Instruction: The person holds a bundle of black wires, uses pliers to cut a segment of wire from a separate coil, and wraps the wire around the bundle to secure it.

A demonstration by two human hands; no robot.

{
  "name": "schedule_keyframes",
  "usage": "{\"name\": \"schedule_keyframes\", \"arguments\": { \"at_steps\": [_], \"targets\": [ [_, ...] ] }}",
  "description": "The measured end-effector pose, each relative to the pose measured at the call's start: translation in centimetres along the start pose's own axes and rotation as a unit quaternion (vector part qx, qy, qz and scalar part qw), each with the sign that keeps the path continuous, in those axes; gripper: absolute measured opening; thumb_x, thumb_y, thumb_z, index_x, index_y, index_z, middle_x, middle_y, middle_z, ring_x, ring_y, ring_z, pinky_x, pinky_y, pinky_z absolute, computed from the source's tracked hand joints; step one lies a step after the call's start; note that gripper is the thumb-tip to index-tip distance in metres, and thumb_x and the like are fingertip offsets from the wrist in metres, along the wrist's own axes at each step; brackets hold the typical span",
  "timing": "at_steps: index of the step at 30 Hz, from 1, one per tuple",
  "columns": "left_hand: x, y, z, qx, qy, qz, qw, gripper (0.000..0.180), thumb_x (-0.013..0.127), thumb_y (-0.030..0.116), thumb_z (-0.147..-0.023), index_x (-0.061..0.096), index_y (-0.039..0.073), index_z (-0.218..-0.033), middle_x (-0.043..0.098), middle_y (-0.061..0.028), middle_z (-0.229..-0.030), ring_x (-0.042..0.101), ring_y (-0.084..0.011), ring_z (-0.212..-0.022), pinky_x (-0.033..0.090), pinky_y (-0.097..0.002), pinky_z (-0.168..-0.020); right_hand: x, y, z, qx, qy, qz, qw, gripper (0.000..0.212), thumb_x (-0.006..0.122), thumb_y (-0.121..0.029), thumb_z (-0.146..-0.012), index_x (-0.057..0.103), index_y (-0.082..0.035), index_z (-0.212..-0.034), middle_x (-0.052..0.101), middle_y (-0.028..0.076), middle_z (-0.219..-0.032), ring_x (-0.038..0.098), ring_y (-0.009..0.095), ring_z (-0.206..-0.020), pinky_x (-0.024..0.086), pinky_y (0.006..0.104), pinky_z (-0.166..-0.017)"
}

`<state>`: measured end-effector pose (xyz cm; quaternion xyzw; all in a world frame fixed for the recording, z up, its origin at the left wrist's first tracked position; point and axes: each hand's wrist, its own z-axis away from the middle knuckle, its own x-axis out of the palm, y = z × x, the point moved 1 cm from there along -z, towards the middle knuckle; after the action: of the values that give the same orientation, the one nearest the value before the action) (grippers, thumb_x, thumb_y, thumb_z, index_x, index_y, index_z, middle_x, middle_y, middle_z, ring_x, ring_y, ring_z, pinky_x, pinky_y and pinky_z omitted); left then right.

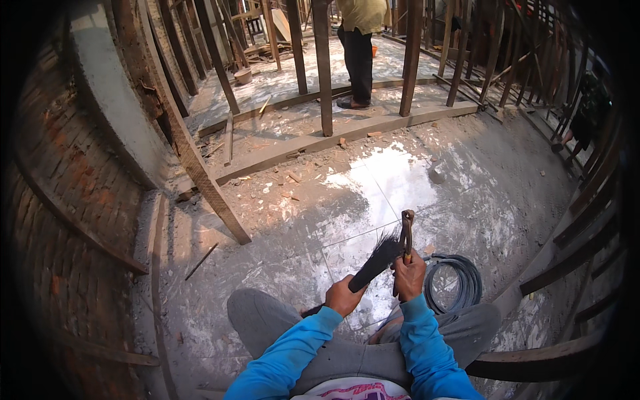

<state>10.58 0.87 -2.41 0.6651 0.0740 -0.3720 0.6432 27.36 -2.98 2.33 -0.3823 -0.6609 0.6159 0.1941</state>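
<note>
In the middle of the view, my left hand (345, 295) is closed around a thick bundle of black bristles (375, 261), whose loose ends fan up toward the right. Close beside it, my right hand (409, 274) grips rusty pincers (407, 230) upright, head at the top. The pincers' head is apart from my left hand, near the bristle tips. Whether the tool touches the bristles cannot be made out. A coil of grey wire or thin hose (453, 283) lies on the floor just right of my right hand. My crossed legs (267, 321) are below both hands.
A dusty tiled floor (267, 220) spreads around me, with debris ahead. Wooden posts (323, 67) stand on a low beam (373, 127); one slanted post (207, 177) leans at left. Beyond, a person in dark trousers (359, 63) stands. A brick wall (67, 220) rises on the left.
</note>
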Motion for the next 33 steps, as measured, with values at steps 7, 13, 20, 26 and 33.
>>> {"name": "schedule_keyframes", "arguments": {
  "at_steps": [7, 13, 20, 26, 33],
  "targets": [
    [1.0, -0.8, 0.0, -0.017, -0.047, 0.052, 0.997, 0.037, 0.066, 0.039, -0.083, 0.066, 0.005, -0.097, 0.067, -0.0182, -0.083, 0.065, -0.0357, -0.082, 0.05, -0.0416, -0.069, -0.4, -1.2, -0.2, 0.072, 0.002, -0.075, 0.995, 0.025, 0.064, -0.022, -0.088, 0.062, 0.002, -0.079, 0.054, 0.004, -0.057, 0.049, 0.01, -0.052, 0.038, 0.0298, -0.047],
    [1.6, -1.3, 0.4, -0.01, -0.06, 0.04, 0.997, 0.039, 0.065, 0.04, -0.084, 0.066, 0.004, -0.101, 0.067, -0.019, -0.087, 0.066, -0.0344, -0.084, 0.049, -0.0405, -0.072, -1.5, -1.0, -1.1, 0.044, 0.022, -0.007, 0.999, 0.037, 0.064, -0.035, -0.089, 0.067, 0.002, -0.086, 0.062, 0.004, -0.064, 0.053, 0.009, -0.053, 0.041, 0.0255, -0.048],
    [1.8, -2.8, -0.2, 0.025, 0.038, 0.15, 0.988, 0.034, 0.071, 0.032, -0.081, 0.065, 0.0, -0.093, 0.065, -0.0113, -0.073, 0.061, -0.0198, -0.065, 0.047, -0.0361, -0.061, -3.9, -0.2, -2.1, 0.119, 0.052, -0.157, 0.979, 0.04, 0.055, -0.038, -0.094, 0.059, 0.0, -0.105, 0.064, 0.005, -0.075, 0.048, 0.007, -0.05, 0.04, 0.0237, -0.042],
    [1.4, -2.7, -0.8, -0.041, 0.041, 0.313, 0.948, 0.027, 0.074, 0.025, -0.08, 0.058, 0.006, -0.073, 0.054, 0.0005, -0.062, 0.049, -0.0088, -0.054, 0.04, -0.0285, -0.051, -4.1, 4.7, -1.8, 0.16, 0.031, -0.17, 0.972, 0.033, 0.055, -0.033, -0.094, 0.054, -0.001, -0.099, 0.062, 0.007, -0.072, 0.051, 0.01, -0.051, 0.044, 0.0262, -0.04],
    [0.6, -2.1, -0.8, -0.029, 0.081, 0.414, 0.906, 0.03, 0.078, 0.029, -0.077, 0.06, 0.005, -0.076, 0.056, 0.0009, -0.065, 0.05, -0.0091, -0.057, 0.041, -0.0269, -0.054, -1.9, 6.1, -0.6, 0.187, -0.058, -0.132, 0.972, 0.024, 0.057, -0.024, -0.092, 0.055, -0.001, -0.099, 0.062, 0.007, -0.073, 0.052, 0.011, -0.053, 0.045, 0.0267, -0.043]
  ]
}}
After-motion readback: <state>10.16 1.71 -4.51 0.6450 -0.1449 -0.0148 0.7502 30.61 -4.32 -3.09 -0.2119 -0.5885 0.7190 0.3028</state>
